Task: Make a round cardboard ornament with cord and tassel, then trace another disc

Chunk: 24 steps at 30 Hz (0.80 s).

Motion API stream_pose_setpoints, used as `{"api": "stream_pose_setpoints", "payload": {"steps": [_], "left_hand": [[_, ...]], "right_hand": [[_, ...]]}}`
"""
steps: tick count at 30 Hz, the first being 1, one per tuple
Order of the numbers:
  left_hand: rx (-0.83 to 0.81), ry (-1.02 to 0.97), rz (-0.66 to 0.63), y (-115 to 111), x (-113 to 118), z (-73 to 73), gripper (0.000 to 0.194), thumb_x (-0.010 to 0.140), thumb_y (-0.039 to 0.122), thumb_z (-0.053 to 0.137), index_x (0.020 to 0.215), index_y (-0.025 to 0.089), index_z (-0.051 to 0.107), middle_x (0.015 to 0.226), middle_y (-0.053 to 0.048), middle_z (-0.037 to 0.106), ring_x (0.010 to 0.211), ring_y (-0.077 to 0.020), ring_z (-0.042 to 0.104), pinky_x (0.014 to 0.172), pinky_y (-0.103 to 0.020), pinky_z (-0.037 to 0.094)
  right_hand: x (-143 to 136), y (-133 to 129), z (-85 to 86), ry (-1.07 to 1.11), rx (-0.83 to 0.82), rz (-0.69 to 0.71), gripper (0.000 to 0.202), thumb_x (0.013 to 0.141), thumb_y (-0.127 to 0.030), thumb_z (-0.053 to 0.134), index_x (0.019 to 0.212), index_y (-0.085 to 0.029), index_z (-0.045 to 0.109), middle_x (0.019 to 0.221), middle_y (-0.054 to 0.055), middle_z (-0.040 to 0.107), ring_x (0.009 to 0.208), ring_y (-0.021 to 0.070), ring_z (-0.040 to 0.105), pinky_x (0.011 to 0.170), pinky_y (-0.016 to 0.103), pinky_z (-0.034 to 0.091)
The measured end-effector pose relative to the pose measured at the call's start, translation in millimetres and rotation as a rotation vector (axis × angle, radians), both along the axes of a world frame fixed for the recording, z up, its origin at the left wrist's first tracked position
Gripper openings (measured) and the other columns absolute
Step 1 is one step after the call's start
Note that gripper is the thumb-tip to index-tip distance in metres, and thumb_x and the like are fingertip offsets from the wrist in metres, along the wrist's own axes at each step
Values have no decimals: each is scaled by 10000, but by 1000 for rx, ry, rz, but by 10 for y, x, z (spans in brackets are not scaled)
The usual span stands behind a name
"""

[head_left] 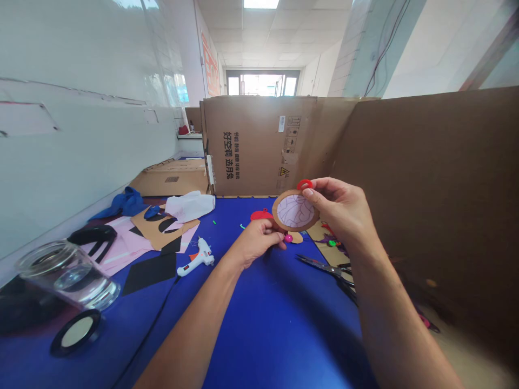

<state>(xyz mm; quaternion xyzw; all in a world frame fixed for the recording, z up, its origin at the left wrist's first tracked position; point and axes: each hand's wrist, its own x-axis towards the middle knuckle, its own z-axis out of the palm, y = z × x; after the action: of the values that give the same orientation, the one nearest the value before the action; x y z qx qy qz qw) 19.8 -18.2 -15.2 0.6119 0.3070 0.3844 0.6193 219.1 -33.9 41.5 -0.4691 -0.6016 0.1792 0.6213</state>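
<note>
Between my hands is a round disc [295, 210] with a tan rim and a pale face covered in dark curved lines. My right hand [340, 205] pinches a red ring [304, 185] against the disc's upper right edge. At the lower left edge, the fingers of my left hand [259, 242] are closed on the disc. A bright pink bead [288, 238] shows by my left fingertips; whether it is held I cannot tell. Behind my left hand lies a red piece [261, 215], partly hidden.
A white glue gun [197, 259] with a cord lies left of my hands, scissors [324, 266] to the right. Farther left are a glass jar [68, 274], a black round lid [76, 333], black sheets [150, 273] and cut cardboard [150, 229]. Cardboard walls [259, 146] stand behind and right.
</note>
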Motion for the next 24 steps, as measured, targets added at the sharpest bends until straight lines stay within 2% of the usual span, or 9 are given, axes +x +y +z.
{"api": "stream_pose_setpoints", "payload": {"steps": [9, 15, 19, 24], "left_hand": [[14, 8, -73, 43, -72, -18, 151, 826, 190, 774, 961, 121, 782, 940, -102, 789, 817, -158, 704, 854, -323, 552], [40, 70, -72, 13, -55, 18, 139, 808, 242, 796, 893, 133, 789, 864, -73, 778, 792, -158, 671, 815, -306, 517], [80, 91, -85, 11, -71, 43, 143, 791, 246, 804, 893, 148, 785, 881, -69, 785, 877, -188, 685, 868, -325, 507], [91, 44, -3, 73, -241, 116, 473, 677, 67, 746, 1139, 172, 757, 1190, -95, 784, 1126, -244, 692, 1004, -378, 508]], "right_hand": [[-12, -18, 27, -14, 3, 14, 259, 847, -456, 823, 950, -218, 822, 868, 61, 805, 740, 205, 713, 636, 311, 581], [-25, -13, 31, 7, -10, 31, 245, 828, -427, 827, 935, -206, 822, 834, 56, 792, 709, 186, 682, 617, 295, 551], [-25, -12, 28, -2, -20, 35, 254, 826, -431, 823, 928, -199, 818, 814, 53, 781, 686, 179, 664, 598, 291, 529], [-63, -9, 11, -23, -31, 59, 268, 832, -442, 813, 936, -195, 815, 806, 53, 779, 683, 182, 664, 593, 291, 524]]}}
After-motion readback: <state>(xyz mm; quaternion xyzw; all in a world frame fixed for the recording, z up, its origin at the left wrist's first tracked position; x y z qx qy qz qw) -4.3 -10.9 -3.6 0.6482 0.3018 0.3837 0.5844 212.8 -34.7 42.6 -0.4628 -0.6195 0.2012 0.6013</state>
